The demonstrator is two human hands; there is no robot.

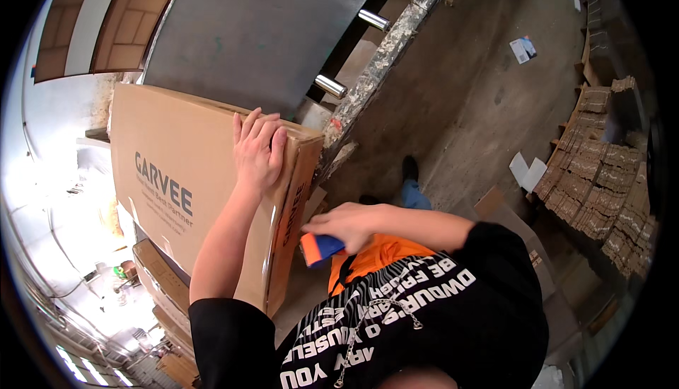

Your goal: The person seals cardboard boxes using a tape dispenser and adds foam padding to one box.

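Note:
A large flat cardboard box with dark print stands on its edge to my left, at the near end of a conveyor. My left hand lies on the box close to its far right corner, fingers stretched out over the upper edge. Glossy clear tape shows along the narrow side facing me. Beside that side, my right hand is closed around a blue-and-orange hand tool. The tool's orange end points toward the box; its exact kind is partly hidden by the hand.
Ahead runs the dark conveyor belt, with metal rollers and a paint-worn rail on its right. More boxes lie at the lower left. Stacked flat cardboard stands at the right; a paper sheet is on the floor.

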